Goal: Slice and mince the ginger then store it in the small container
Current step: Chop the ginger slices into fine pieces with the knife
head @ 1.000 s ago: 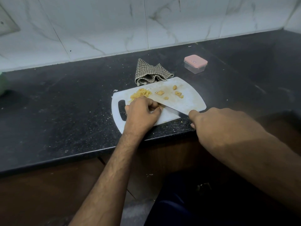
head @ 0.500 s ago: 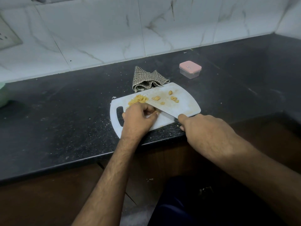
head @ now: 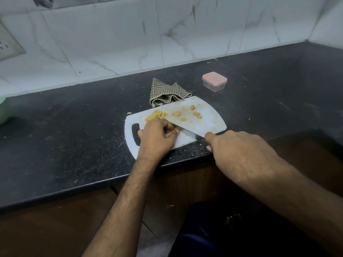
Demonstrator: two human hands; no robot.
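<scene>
A white cutting board [head: 211, 117] lies at the front edge of the black counter. A pile of sliced ginger [head: 156, 115] sits near its far left, and several loose ginger chunks [head: 195, 113] lie to the right. My left hand [head: 157, 138] rests on the board with curled fingers pinching a ginger piece that is mostly hidden beneath them. My right hand [head: 239, 154] grips the knife handle; the knife blade [head: 187, 133] runs from it toward my left fingertips, edge down on the board. The small container [head: 214, 81] with a pink lid stands closed behind the board to the right.
A crumpled checkered cloth [head: 167, 94] touches the board's far edge. A pale green object [head: 2, 112] shows at the left frame edge. White marble tiles form the back wall, with a switch plate [head: 7, 45] at upper left. Dark wooden cabinets are below the counter.
The camera has tilted up, so the board sits lower in view. Both hands keep the same hold on the ginger and the knife; the blade has shifted only slightly.
</scene>
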